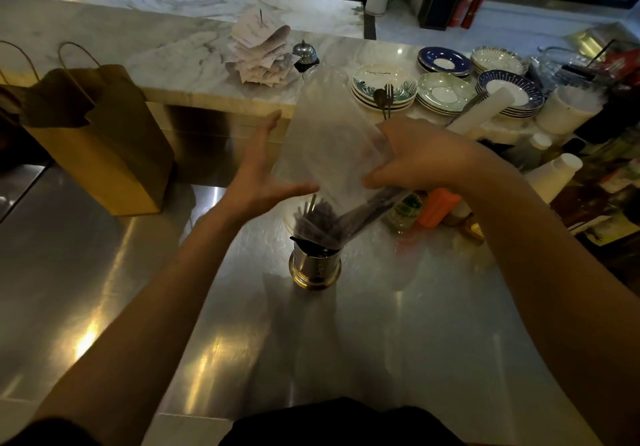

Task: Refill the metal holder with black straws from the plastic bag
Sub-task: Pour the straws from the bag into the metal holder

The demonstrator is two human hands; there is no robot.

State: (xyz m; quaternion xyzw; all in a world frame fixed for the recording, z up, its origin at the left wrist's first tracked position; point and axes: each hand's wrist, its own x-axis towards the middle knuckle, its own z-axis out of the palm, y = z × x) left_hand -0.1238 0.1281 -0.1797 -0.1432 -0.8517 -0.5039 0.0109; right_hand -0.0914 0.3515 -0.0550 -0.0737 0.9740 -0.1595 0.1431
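At centre frame, we grip the plastic bag (pixel 325 140) in our right hand (pixel 419 158), left hand (pixel 263 175) spread wide beside it, tipping black straws (pixel 317 217) into the metal holder (pixel 314 267), with more straws apparently left to slide out.

Paper bag (pixel 100 140) left of holder (pixel 314 267); plates (pixel 446 93) behind.

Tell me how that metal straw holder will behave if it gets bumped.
The metal holder looks tall and narrow, so it probably tips easily. It stands on a smooth steel counter, so it may slide. The black straws lean sideways, likely adding tilt.
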